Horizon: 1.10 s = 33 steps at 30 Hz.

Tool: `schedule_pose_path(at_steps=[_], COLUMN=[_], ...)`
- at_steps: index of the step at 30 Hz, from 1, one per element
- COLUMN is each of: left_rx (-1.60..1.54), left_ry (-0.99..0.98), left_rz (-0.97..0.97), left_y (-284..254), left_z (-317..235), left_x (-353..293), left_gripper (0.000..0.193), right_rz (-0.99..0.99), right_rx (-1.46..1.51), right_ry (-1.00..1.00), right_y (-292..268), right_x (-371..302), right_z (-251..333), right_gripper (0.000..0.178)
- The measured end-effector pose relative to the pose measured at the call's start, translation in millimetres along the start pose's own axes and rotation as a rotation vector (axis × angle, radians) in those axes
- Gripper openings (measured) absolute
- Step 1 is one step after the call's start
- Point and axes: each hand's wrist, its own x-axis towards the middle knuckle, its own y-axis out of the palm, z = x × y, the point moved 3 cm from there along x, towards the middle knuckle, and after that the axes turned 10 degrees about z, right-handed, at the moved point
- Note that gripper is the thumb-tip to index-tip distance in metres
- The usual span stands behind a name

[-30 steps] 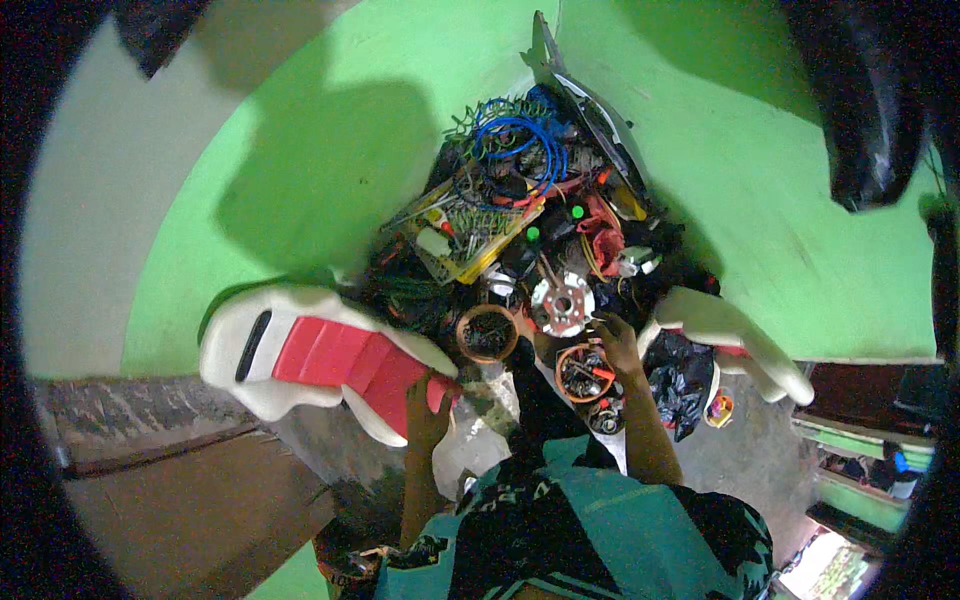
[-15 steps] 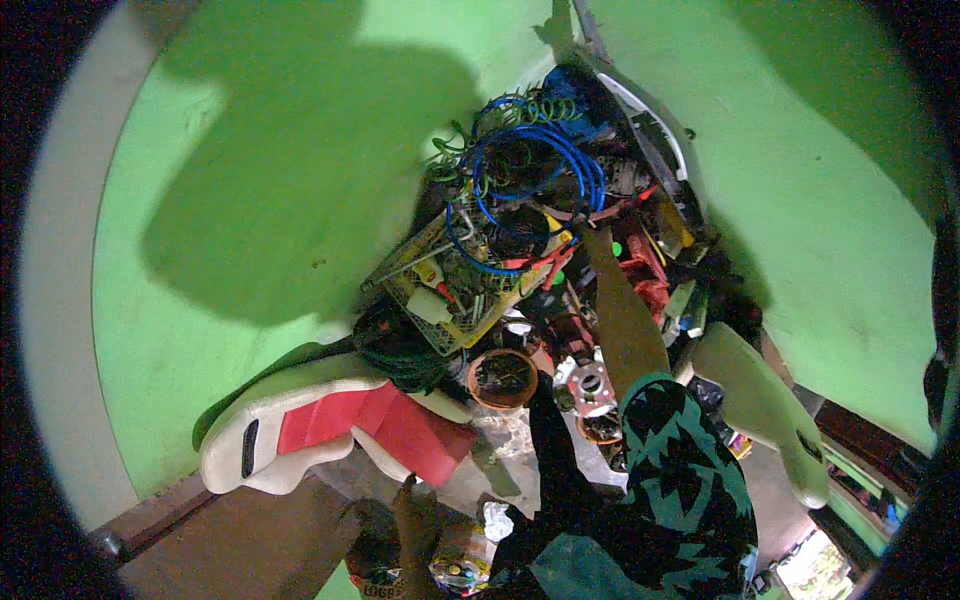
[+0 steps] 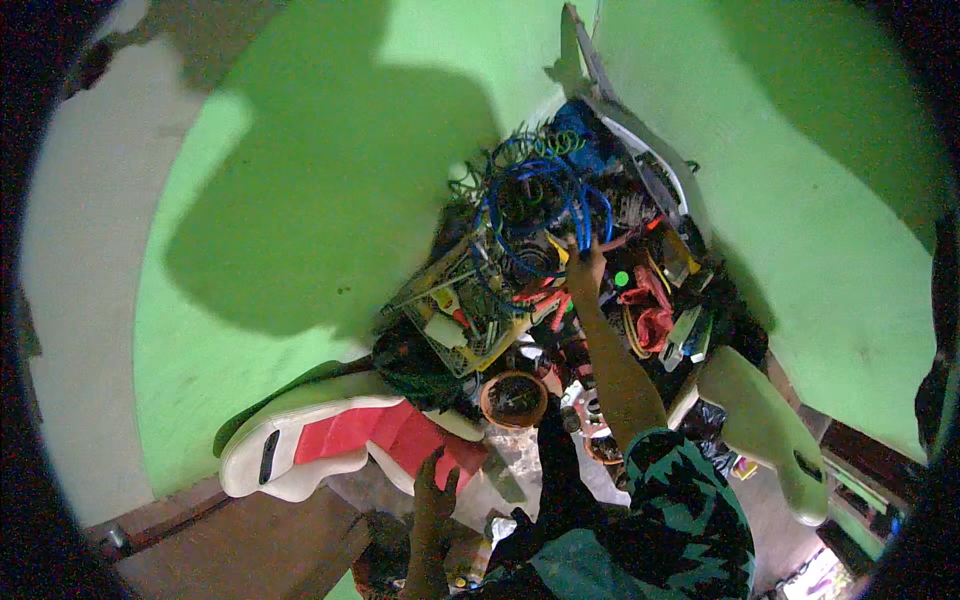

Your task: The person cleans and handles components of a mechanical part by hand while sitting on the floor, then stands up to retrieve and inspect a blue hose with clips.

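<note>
At the far end of my right arm, my right hand [image 3: 586,262] is closed on strands of a coiled blue hose [image 3: 583,215], which run straight down to its fingers. The hose loops lie over the cluttered heap, beside a green spiral coil [image 3: 560,145]. Below and left of that hand are red-handled tools [image 3: 545,297] and a wire basket [image 3: 425,290] holding small items. My left hand [image 3: 434,492] is low in the view with its fingers spread. It is in front of a red and white padded seat piece [image 3: 345,435]; whether it touches the red surface I cannot tell.
Round brown pots [image 3: 514,400] with dark contents stand close in front. A red crumpled item [image 3: 655,325] lies right of my forearm. A pale padded panel [image 3: 765,430] leans at the right. Green walls [image 3: 330,220] meet behind the heap, where a long curved strip [image 3: 640,140] leans.
My right hand has shifted a little left, and blue hose strands now run tight toward it. My left hand has risen over the red seat piece with fingers spreading. The view has tilted slightly.
</note>
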Motion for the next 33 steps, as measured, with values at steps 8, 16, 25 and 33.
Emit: schedule_pose_path(at_steps=[8,16,25,33], left_rx=[0.149,0.061,0.026,-0.150], left_ry=[0.429,0.447,0.432,0.438], left_rz=[-0.009,-0.032,-0.060,-0.107], left_y=[-19,-26,-33,-68], left_z=[-60,8,77,45], left_x=[10,-11,-60,-65], left_gripper=[0.048,0.047,0.045,0.040], right_rz=[0.106,0.029,-0.153,0.028], right_rx=[-0.056,-0.017,0.164,0.194], right_ry=[-0.325,-0.546,-0.545,-0.820], right_y=[-15,-20,-39,-32], right_x=[-1,-21,-57,-77], right_z=[197,282,446,532], right_gripper=[0.021,0.021,0.025,0.028])
